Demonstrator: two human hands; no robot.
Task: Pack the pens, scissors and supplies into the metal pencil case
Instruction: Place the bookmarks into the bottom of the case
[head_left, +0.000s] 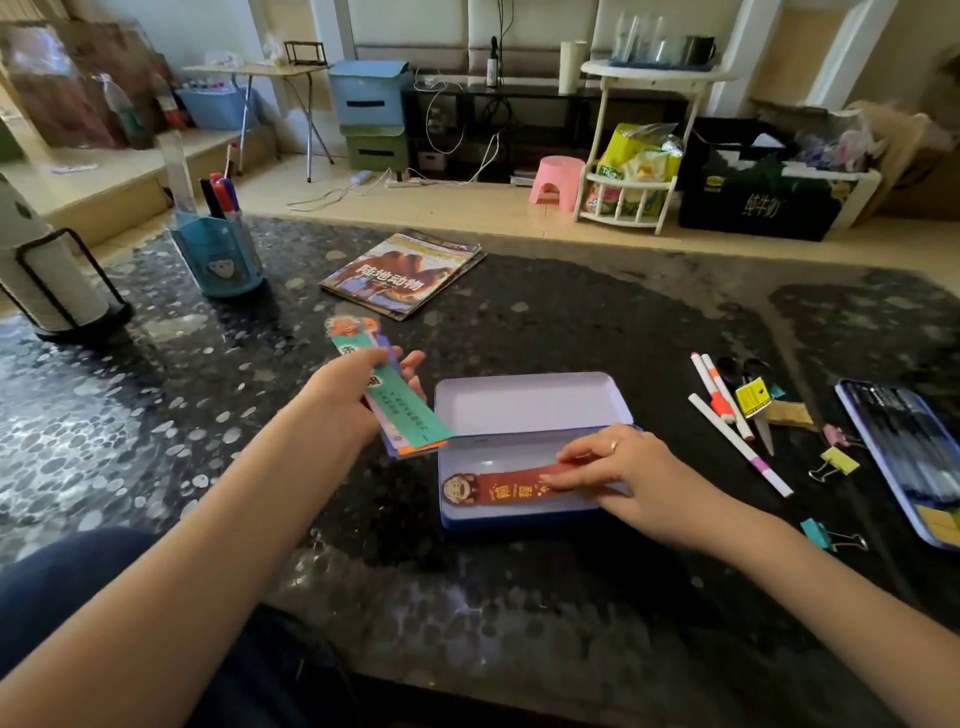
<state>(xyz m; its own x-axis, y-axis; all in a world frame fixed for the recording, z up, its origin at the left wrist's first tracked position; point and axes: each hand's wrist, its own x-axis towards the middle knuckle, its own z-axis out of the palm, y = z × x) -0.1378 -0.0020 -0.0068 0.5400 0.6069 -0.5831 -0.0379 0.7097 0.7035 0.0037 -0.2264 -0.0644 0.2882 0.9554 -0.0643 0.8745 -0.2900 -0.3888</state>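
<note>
Your two forearms reach in from the bottom edge over the dark speckled table (545, 322). Your right hand (618, 470) rests in the open metal pencil case (524, 457) near the middle, its fingers nearly straight and pressing the right end of a red bookmark (498, 488) that lies flat along the case's tray; the white-lined lid stands up behind it. At ten o'clock from the case, just beside its left edge, your left hand (358, 389) has its fingers curled round a fanned bundle of bookmarks (400, 410), green one on top, held off the table.

At three o'clock from the case, well apart from it, lie three white pens (727, 410), with scissors (753, 400) bearing a yellow tag touching them on their right. Further out are binder clips (834, 462) in yellow, pink and teal, and a blue tin (904, 457) at the right edge.

At eleven o'clock a stack of magazines (402, 273) lies flat; further left stands a blue pen holder (218, 254) with markers, and a paper-roll stand (47, 270) at nine o'clock.
</note>
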